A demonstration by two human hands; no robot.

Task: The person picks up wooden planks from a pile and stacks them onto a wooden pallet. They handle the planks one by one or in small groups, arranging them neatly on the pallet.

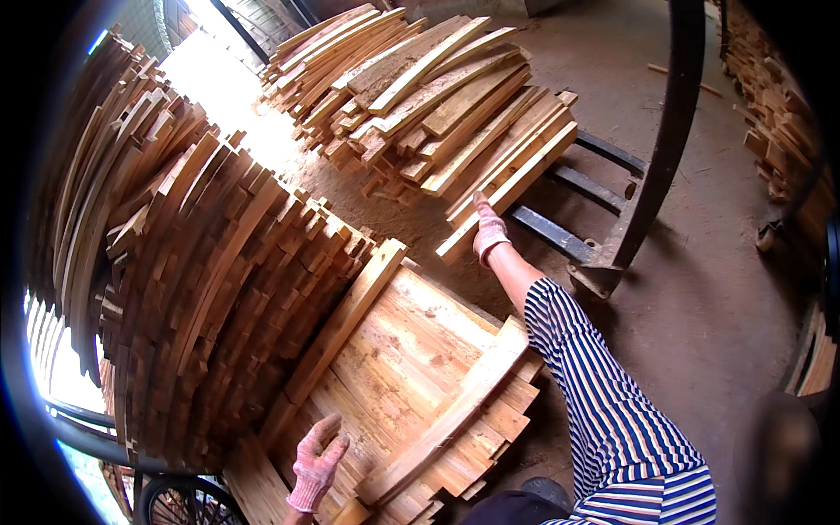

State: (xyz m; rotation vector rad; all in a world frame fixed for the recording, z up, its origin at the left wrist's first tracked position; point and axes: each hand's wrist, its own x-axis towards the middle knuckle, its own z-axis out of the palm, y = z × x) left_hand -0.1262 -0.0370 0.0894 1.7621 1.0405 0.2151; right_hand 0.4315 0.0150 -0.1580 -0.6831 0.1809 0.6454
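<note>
Black metal frame on brown floor; spoked wheel, lower left

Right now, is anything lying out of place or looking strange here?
Yes: one thin stick lies alone on the floor, partly hidden behind the black metal frame. It looks stray because most other wood here is stacked.

Head view: from the left one of two wide fisheye cameras, worn side by side on the head
Facing: down and ahead, picture upright
Nearest: striped sleeve at lower right, left hand at bottom, left of centre
Middle range: boards below centre, seen from above; right hand just right of centre
Farther: wood pile at top centre, floor at upper right
Lower edge: wheel cut off at lower left
Corners: black, rounded
</note>
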